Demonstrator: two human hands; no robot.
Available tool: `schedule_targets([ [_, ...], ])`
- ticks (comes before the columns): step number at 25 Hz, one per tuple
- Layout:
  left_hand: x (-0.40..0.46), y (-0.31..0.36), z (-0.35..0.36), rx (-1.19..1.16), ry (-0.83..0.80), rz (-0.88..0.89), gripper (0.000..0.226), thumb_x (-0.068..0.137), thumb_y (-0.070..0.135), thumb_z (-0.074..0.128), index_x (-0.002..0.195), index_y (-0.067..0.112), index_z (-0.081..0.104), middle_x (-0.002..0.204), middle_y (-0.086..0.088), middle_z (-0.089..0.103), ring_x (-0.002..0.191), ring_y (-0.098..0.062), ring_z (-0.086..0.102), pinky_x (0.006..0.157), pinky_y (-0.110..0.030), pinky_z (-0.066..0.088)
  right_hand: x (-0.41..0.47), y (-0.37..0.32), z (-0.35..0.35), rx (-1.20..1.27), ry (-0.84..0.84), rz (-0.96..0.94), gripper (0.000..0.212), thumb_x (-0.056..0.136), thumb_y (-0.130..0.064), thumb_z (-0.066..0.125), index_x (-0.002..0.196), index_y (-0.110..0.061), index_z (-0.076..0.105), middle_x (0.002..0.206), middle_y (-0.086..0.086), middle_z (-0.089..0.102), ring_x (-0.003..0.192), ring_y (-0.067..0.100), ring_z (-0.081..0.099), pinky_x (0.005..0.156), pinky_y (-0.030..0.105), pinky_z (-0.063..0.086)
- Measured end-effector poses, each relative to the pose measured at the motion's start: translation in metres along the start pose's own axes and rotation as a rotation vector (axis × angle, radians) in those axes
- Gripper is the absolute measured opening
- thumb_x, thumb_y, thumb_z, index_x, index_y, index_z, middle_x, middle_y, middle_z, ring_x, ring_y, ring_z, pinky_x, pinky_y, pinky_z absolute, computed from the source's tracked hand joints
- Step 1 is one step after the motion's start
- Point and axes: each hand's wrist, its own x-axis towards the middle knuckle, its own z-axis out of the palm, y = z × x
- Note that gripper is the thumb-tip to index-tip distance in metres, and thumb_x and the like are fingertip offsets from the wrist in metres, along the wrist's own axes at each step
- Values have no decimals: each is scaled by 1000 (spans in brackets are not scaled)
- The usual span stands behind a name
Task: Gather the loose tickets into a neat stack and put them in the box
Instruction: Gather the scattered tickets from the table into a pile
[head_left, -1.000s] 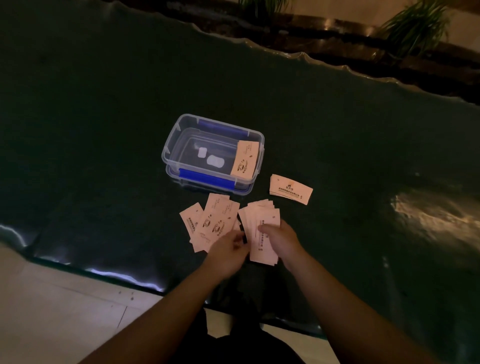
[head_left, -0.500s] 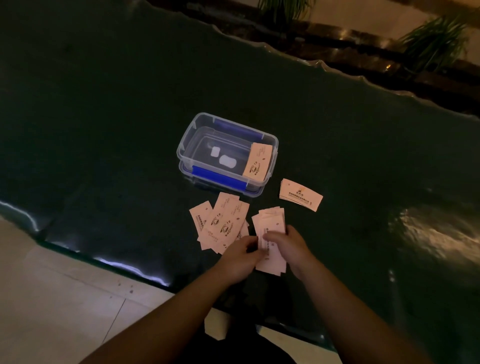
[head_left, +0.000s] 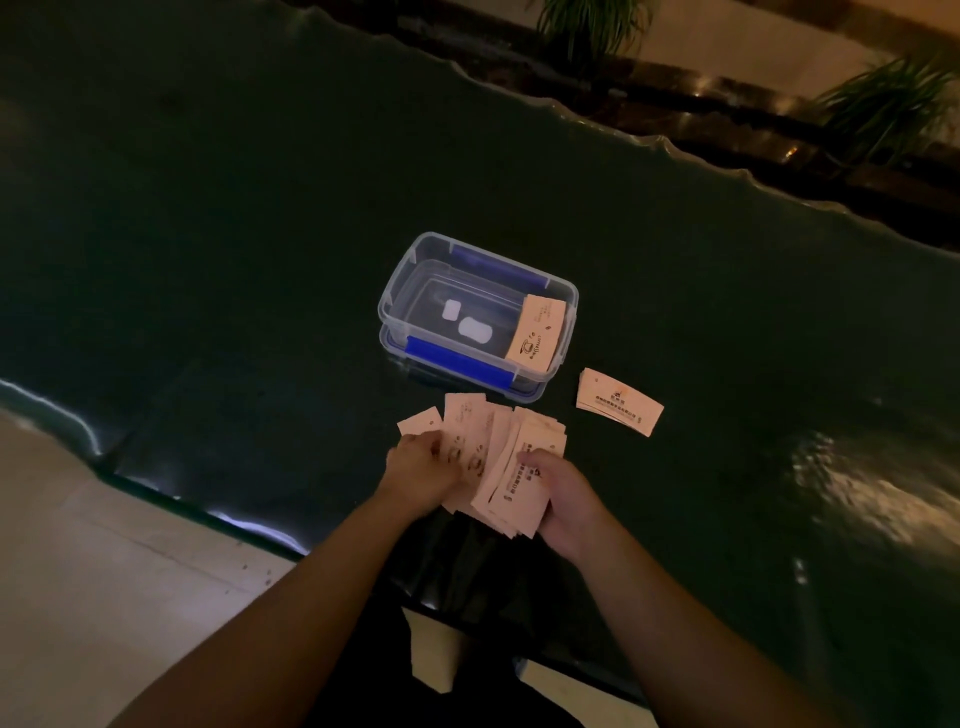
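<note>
Close to the table's near edge, the right hand (head_left: 563, 499) grips a fanned stack of tickets (head_left: 511, 486), thumb on top. The left hand (head_left: 421, 475) lies over the loose tickets (head_left: 465, 423) just beside it (pinching or only pressing, I can't tell). Beyond sits the clear plastic box (head_left: 395, 283), one ticket (head_left: 537, 332) leaning inside its right end. A small pile of tickets (head_left: 618, 400) lies to its right on the dark table (head_left: 208, 208).

One ticket (head_left: 537, 332) leans inside the box (head_left: 457, 364), a pile (head_left: 618, 401) lies right, fanned tickets (head_left: 470, 421) in front.
</note>
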Motion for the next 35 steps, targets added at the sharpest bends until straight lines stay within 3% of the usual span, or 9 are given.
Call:
schedule_targets([
  [3,-7,6,2,-50,-42,29,17,92,24,70,96,38,60,108,7,64,123,-25,60,110,-51,49,4,0,2,-44,6,-21,30,97,-10,66,122,-27,67,126,15,73,118,36,68,108,61,50],
  [7,-5,12,9,101,-60,79,42,92,41,64,133,32,66,135,2,62,140,-32,44,117,-51,31,6,-1,2,-137,53,-59,37,95,-11,68,130,-24,65,123,14,75,113,34,71,106,58,53],
  [14,-19,29,36,183,-69,246,17,94,29,47,99,31,64,115,8,66,120,-19,57,116,-48,36,4,-2,-12,-217,80,-119,57,93,-14,69,147,-27,55,132,13,70,114,35,70,105,60,53],
  [17,-30,32,47,-24,-107,236,19,98,23,51,105,22,69,107,4,70,98,-11,66,94,-38,58,2,-2,-25,-204,103,-108,50,93,-16,69,142,-24,61,125,14,74,112,36,72,104,60,54],
  [20,-42,37,54,-51,-185,262,27,103,18,52,126,18,66,115,8,64,88,0,59,69,-14,49,-1,-1,-40,-202,80,-101,49,93,-16,69,141,-23,62,124,16,74,114,37,71,106,62,52],
  [24,-48,39,61,-58,-244,279,38,105,16,53,142,18,58,126,4,62,100,-1,54,67,-11,44,-7,-2,-53,-206,65,-95,49,96,-14,67,144,-23,58,126,16,72,117,36,69,107,61,50],
  [28,-54,19,64,-120,-208,132,38,102,22,59,140,19,59,136,3,61,111,-8,57,86,-21,47,-16,-5,-61,-299,45,-83,58,96,-14,68,150,-24,51,124,12,69,113,32,67,98,55,53],
  [31,-63,-3,60,-241,-128,-52,35,97,35,65,128,20,59,117,7,62,90,-1,57,67,-19,43,-20,-12,-55,-537,-21,-91,66,94,-15,71,155,-28,47,120,0,68,111,24,66,98,52,52],
  [35,-61,-28,54,-428,-102,-196,59,73,37,71,127,16,60,104,-2,71,88,-15,68,78,-35,60,-21,-19,-23,-906,-145,-118,68,92,-17,73,154,-28,46,133,-3,64,120,20,61,99,45,50],
])
